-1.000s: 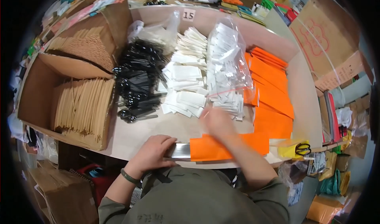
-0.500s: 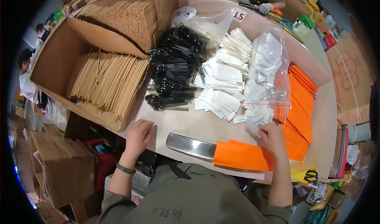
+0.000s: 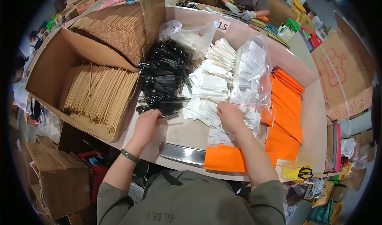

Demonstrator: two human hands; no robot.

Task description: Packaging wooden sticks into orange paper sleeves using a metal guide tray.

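Note:
My left hand (image 3: 146, 125), with a dark green bangle on its wrist, has its fingers closed at the near end of a pile of black plastic spoons (image 3: 163, 81). The nearest spoon's handle sticks out beside the fingertips. Over the near part of a heap of flat white paper packets (image 3: 213, 81), my right hand (image 3: 231, 116) pinches at one packet; the fingertips partly hide it. Smaller white packets (image 3: 219, 136) lie below that hand. Under my right forearm is an orange folded sheet (image 3: 225, 159), lying over the end of a curved shiny metal strip (image 3: 181, 152).
An open carton (image 3: 43, 72) of thin wooden sticks (image 3: 101, 95) stands at left, another stick bundle (image 3: 115, 28) behind it. A clear bag (image 3: 260, 66) of packets and orange sheets (image 3: 284, 121) lie at right. Black-handled scissors (image 3: 305, 173) sit near the edge. A gloved co-worker (image 3: 246, 0) works beyond.
My left hand has moved forward to the black spoons. My right hand has moved left and forward from beside the clear bag to the white packets. The view has shifted slightly.

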